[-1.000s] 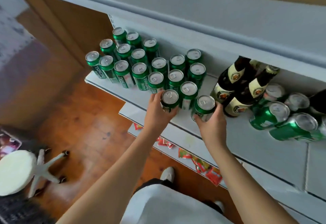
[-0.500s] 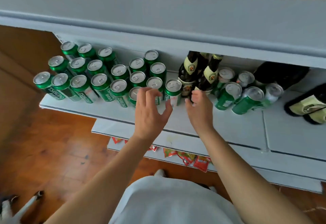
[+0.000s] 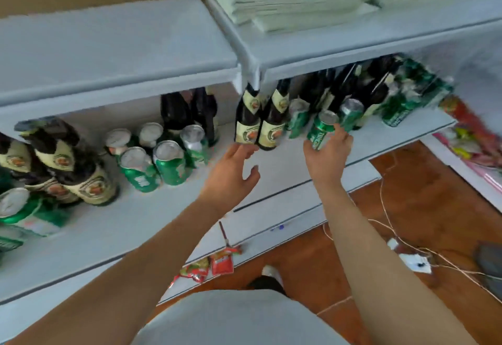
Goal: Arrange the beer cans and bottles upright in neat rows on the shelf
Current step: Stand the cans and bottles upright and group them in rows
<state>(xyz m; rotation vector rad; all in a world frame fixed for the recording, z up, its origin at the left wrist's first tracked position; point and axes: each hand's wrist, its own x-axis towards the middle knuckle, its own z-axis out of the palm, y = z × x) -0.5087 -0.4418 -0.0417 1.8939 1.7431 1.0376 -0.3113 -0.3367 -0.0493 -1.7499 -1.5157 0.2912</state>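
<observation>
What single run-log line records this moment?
right hand: grips green can | left hand: open, empty, near two upright bottles | shelf: cans and bottles unsorted

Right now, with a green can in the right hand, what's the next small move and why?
Probably lift the tilted green aluminium beer can that the right hand grips and stand it upright on the bare white shelf in front of the two dark labelled bottles. The left hand hovers open, free to steady them.
</observation>
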